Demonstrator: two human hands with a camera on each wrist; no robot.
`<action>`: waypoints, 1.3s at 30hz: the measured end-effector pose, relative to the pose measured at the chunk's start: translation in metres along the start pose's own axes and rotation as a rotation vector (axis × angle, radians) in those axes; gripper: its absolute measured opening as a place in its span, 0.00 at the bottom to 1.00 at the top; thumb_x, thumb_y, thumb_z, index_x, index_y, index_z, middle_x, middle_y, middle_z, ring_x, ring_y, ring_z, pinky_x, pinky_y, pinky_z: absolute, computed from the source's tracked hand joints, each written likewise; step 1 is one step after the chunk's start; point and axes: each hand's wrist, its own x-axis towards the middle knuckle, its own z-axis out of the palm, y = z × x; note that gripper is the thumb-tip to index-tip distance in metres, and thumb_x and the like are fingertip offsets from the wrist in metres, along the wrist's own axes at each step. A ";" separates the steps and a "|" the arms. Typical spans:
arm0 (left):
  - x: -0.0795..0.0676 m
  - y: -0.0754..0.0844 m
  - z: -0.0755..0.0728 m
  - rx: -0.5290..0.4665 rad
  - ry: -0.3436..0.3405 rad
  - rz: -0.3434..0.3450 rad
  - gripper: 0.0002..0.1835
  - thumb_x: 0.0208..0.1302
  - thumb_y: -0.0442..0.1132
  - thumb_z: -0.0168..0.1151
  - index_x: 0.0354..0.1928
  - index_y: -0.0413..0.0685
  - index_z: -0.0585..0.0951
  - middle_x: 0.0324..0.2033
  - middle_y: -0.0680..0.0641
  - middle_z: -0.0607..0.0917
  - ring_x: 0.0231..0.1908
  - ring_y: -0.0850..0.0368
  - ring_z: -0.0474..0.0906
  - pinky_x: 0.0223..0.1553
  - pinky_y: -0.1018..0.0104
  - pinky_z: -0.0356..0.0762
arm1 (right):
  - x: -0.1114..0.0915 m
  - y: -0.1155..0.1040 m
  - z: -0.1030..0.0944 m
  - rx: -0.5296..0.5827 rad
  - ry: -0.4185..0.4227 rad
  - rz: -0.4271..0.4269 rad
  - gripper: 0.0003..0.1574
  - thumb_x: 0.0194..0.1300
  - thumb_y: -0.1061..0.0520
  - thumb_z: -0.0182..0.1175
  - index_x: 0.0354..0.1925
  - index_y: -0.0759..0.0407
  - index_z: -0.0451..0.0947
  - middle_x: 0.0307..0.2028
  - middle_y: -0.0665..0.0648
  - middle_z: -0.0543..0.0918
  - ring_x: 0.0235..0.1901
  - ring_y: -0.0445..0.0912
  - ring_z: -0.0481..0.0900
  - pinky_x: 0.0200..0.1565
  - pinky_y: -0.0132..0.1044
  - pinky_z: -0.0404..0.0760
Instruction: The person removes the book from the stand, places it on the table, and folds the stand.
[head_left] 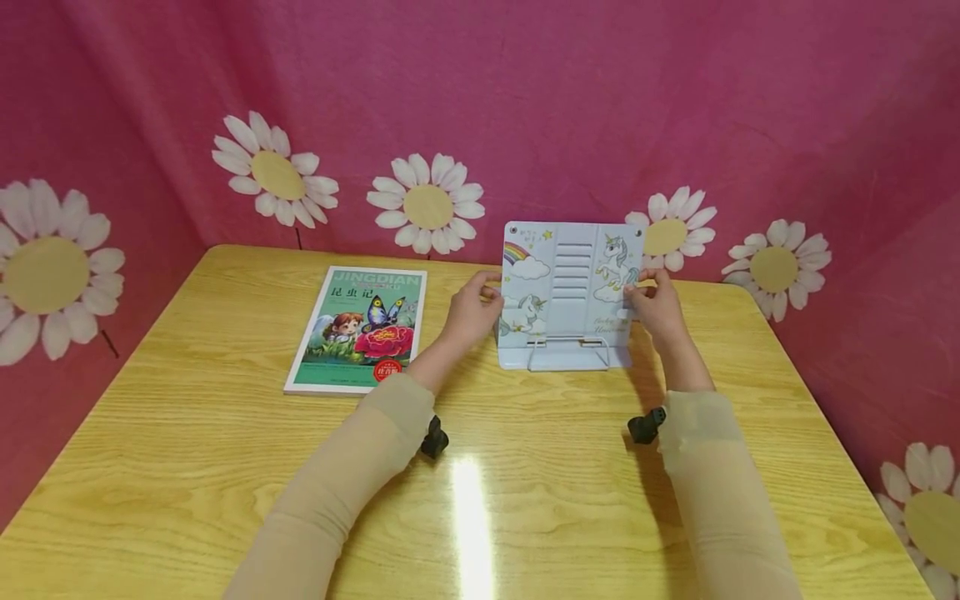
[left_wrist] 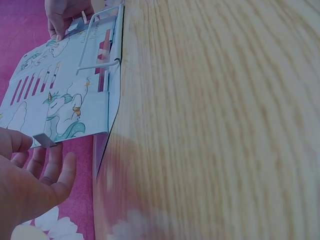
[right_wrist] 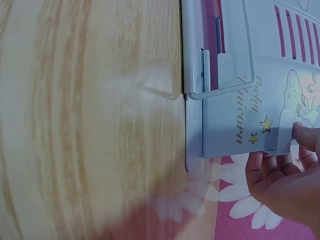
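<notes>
A white book stand (head_left: 573, 275) with unicorns, a rainbow and slots stands upright on the table, its wire page holder (head_left: 570, 354) in front of the base. My left hand (head_left: 474, 312) grips its left side edge. In the left wrist view the thumb is on the front by a small side tab (left_wrist: 45, 140) and the fingertips are at the edge. On the opposite side, my right hand (head_left: 660, 308) pinches the edge. The right wrist view shows that thumb against a white side tab (right_wrist: 286, 131), with the other fingers partly hidden behind the panel.
A green-covered book (head_left: 356, 333) with a butterfly and a red flower lies flat left of the stand. The wooden table (head_left: 540, 483) reaches back to a pink curtain (head_left: 487, 92) printed with white daisies. Small black cameras sit at both wrists.
</notes>
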 end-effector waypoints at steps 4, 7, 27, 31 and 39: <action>-0.002 0.001 -0.003 0.016 -0.027 0.002 0.18 0.67 0.34 0.54 0.58 0.46 0.72 0.40 0.43 0.79 0.40 0.49 0.81 0.35 0.68 0.77 | 0.001 0.002 -0.001 -0.011 -0.017 -0.015 0.21 0.71 0.54 0.50 0.54 0.63 0.56 0.37 0.58 0.70 0.32 0.41 0.70 0.30 0.29 0.73; -0.003 0.001 -0.005 0.029 -0.045 0.002 0.16 0.68 0.34 0.53 0.57 0.45 0.73 0.40 0.43 0.79 0.40 0.49 0.80 0.34 0.68 0.77 | 0.000 0.002 -0.001 -0.015 -0.035 -0.020 0.22 0.71 0.54 0.50 0.54 0.64 0.56 0.37 0.59 0.70 0.32 0.40 0.70 0.31 0.29 0.74; -0.009 -0.002 -0.015 0.107 -0.080 0.047 0.08 0.64 0.32 0.55 0.45 0.43 0.75 0.38 0.42 0.82 0.38 0.50 0.81 0.33 0.68 0.79 | 0.002 -0.003 0.000 -0.018 -0.125 0.001 0.22 0.71 0.51 0.50 0.55 0.60 0.56 0.46 0.61 0.70 0.42 0.49 0.70 0.35 0.27 0.75; -0.011 -0.002 -0.018 0.090 -0.091 0.049 0.08 0.63 0.31 0.56 0.44 0.42 0.75 0.36 0.41 0.82 0.36 0.50 0.81 0.32 0.68 0.79 | 0.002 -0.005 0.002 -0.015 -0.134 -0.003 0.23 0.71 0.52 0.50 0.56 0.61 0.56 0.46 0.61 0.69 0.42 0.49 0.69 0.35 0.26 0.74; -0.016 0.000 -0.023 0.117 -0.134 0.054 0.07 0.63 0.32 0.56 0.42 0.41 0.74 0.35 0.42 0.83 0.33 0.51 0.83 0.28 0.71 0.75 | 0.000 -0.007 0.006 0.001 -0.135 -0.047 0.20 0.71 0.55 0.50 0.54 0.63 0.57 0.42 0.60 0.69 0.37 0.46 0.69 0.32 0.26 0.73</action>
